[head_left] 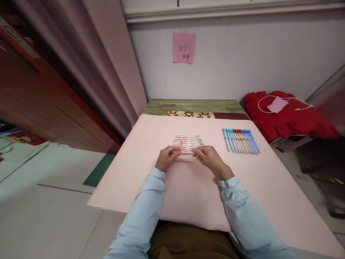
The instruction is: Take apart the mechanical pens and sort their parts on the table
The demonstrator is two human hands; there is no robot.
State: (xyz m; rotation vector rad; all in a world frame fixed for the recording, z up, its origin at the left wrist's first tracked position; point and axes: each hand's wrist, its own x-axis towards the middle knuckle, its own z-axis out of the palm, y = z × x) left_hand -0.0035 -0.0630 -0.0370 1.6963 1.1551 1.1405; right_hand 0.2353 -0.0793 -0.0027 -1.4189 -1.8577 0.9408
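Observation:
A clear plastic pack of pens (188, 144) lies on the pink table mat (188, 187) in front of me. My left hand (167, 157) pinches the pack's near left end, fingers curled. My right hand (208, 157) grips its near right end in the same way. Both sleeves are light blue. To the right, apart from my hands, lies a row of several blue and orange pens (240, 140) side by side on the mat.
A pink sticky note (184, 47) hangs on the wall behind the table. A red cloth (285, 117) with a white cable and a pink paper lies at the right. A curtain and wooden door stand at the left. Patterned table surface (192, 107) shows beyond the mat.

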